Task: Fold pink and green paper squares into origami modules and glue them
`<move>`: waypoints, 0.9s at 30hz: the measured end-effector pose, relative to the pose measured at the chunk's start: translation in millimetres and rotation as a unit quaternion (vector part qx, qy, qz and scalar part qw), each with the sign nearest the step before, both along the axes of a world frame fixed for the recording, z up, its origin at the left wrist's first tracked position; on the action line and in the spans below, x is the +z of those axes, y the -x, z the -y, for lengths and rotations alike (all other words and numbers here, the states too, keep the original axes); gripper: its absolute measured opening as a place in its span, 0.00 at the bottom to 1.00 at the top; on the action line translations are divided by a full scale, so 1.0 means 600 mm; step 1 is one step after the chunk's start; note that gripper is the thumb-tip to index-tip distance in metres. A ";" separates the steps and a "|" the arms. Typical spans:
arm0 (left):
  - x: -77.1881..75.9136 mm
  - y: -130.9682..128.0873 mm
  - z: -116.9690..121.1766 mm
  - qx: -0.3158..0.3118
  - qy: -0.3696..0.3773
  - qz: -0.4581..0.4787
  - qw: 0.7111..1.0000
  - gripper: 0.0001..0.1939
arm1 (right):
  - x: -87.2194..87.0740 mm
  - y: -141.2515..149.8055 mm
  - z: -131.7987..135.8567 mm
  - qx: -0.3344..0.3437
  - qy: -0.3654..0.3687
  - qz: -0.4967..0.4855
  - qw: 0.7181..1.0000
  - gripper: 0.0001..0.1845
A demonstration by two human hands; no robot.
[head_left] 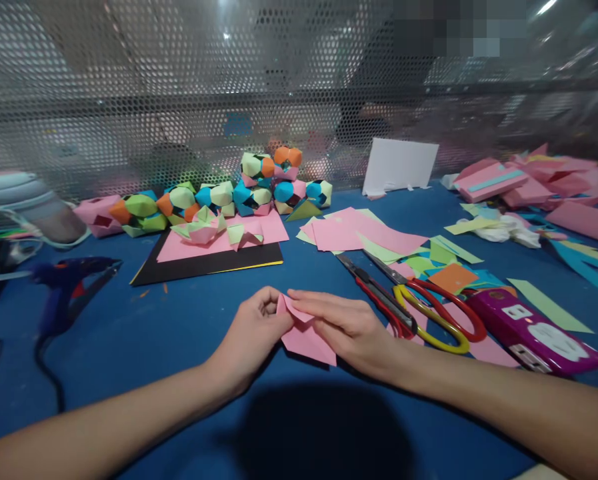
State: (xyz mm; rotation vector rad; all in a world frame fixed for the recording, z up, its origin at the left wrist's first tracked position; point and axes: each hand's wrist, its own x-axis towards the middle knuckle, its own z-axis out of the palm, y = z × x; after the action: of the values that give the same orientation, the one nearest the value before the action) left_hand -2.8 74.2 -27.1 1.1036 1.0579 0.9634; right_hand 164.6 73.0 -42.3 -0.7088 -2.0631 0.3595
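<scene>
A partly folded piece of pink paper (309, 343) is held between both hands, just above the blue table (179, 420). My left hand (251, 333) pinches its left edge between thumb and fingers. My right hand (349, 327) grips the upper right part, its fingers laid along a fold at the top. The paper's lower corner sticks out below the hands. Just right of my right hand lie a red and black box cutter (383, 300) and scissors (431, 310) with red and yellow handles.
Folded multicoloured paper balls (219, 197) line the back by a perforated metal screen (179, 87). A blue glue gun (71, 283) stands left. Pink sheets (353, 230) lie behind the scissors. A purple power bank-like box (533, 330) and paper scraps (553, 180) occupy the right.
</scene>
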 end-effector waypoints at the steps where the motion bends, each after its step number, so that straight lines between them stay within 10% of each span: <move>1: 0.001 0.000 0.001 -0.005 -0.001 0.006 1.000 0.09 | 0.000 0.000 0.000 0.002 -0.004 0.002 1.000 0.21; 11: 0.007 0.004 0.006 -0.025 -0.030 -0.042 0.998 0.08 | -0.007 0.000 0.004 -0.010 -0.035 -0.001 0.999 0.20; 18: 0.012 0.004 0.013 -0.015 -0.036 -0.088 0.995 0.13 | 0.012 -0.004 0.012 -0.048 0.072 0.002 0.996 0.13; 27: 0.010 0.004 0.012 -0.006 -0.040 -0.084 0.996 0.12 | 0.008 -0.019 0.000 0.015 -0.112 0.129 0.985 0.18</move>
State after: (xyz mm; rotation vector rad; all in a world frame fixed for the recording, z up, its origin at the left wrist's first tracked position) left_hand -5.0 66.7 -21.4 1.2743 1.1556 0.9222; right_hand 176.1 73.1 -37.7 -0.6123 -2.3161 0.0495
